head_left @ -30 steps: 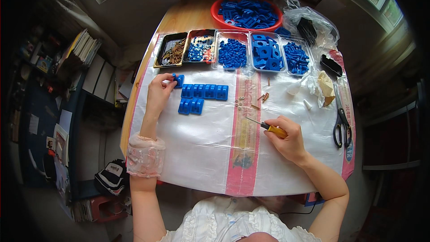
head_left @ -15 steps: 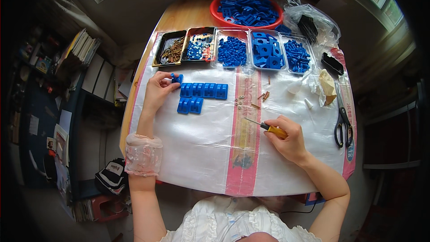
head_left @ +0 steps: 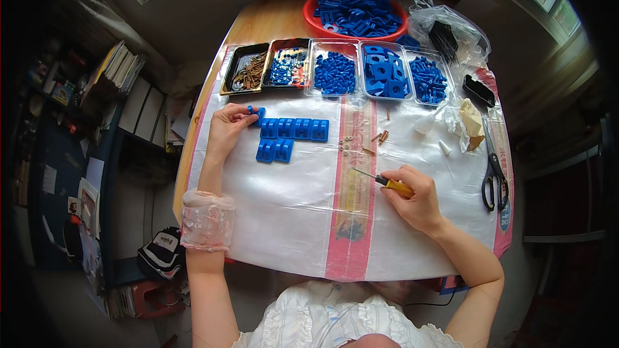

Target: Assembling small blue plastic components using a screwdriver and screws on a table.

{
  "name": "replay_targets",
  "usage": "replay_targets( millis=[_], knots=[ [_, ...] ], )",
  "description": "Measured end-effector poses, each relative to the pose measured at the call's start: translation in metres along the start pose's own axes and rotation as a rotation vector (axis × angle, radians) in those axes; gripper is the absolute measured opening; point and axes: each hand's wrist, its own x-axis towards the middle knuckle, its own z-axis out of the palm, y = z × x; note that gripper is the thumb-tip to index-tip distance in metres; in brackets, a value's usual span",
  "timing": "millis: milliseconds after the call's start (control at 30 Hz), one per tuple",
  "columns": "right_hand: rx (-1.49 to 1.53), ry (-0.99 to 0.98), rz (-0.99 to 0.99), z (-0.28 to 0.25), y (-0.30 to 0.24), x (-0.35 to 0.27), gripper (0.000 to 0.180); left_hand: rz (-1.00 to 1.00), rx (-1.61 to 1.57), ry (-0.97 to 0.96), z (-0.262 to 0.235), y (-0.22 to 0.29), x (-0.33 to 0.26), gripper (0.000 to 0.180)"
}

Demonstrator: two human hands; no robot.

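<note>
My left hand (head_left: pixel 227 130) pinches a blue plastic piece (head_left: pixel 259 116) at the left end of a row of blue plastic blocks (head_left: pixel 294 129). A small blue peg sticks out by my fingertips. Two more blue blocks (head_left: pixel 274 150) stand side by side just below that row. In my right hand (head_left: pixel 416 200) is a screwdriver (head_left: pixel 394 186) with a yellow and black handle, its thin shaft pointing left over the printed stripe. Between the hands lie several brass-coloured screws (head_left: pixel 383 137) and small nuts (head_left: pixel 343 147).
Trays of screws (head_left: pixel 250 76), nuts and blue parts (head_left: pixel 334 72) line the far side, with a red basin (head_left: pixel 309 22) of blue pieces behind. To the right lie black scissors (head_left: pixel 493 171), crumpled brown paper (head_left: pixel 471 126), a white cone-shaped cap (head_left: pixel 445 148) and a plastic bag (head_left: pixel 474 26).
The blue piece in my left hand has shifted very slightly to the right. My right hand and the screwdriver stay where they were.
</note>
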Motion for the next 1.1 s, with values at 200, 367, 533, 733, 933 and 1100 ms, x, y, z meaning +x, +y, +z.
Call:
replay_targets(
  millis=[200, 367, 533, 733, 933, 1100],
  knots=[
    [-0.017, -0.004, -0.005, -0.001, -0.002, 0.001, 0.028, 0.008, 0.007, 0.023, 0.002, 0.001, -0.001, 0.022],
    [-0.011, -0.005, -0.005, 0.000, 0.001, 0.000, 0.028, 0.007, 0.006, 0.025, 0.003, 0.000, 0.000, 0.021],
    [-0.015, -0.010, 0.000, 0.000, 0.000, 0.000, 0.028, 0.012, 0.007, 0.023, 0.000, -0.001, 0.000, 0.020],
    [-0.020, -0.008, -0.002, -0.001, 0.000, 0.000, 0.027, -0.048, 0.050, 0.023, 0.003, 0.008, -0.002, 0.018],
    [-0.012, -0.007, -0.022, 0.000, 0.002, 0.000, 0.028, -0.064, 0.130, 0.031, 0.003, 0.014, -0.004, 0.016],
    [-0.021, -0.010, -0.025, 0.000, 0.001, -0.001, 0.028, -0.090, 0.145, 0.034, 0.004, 0.016, -0.004, 0.015]
  ],
)
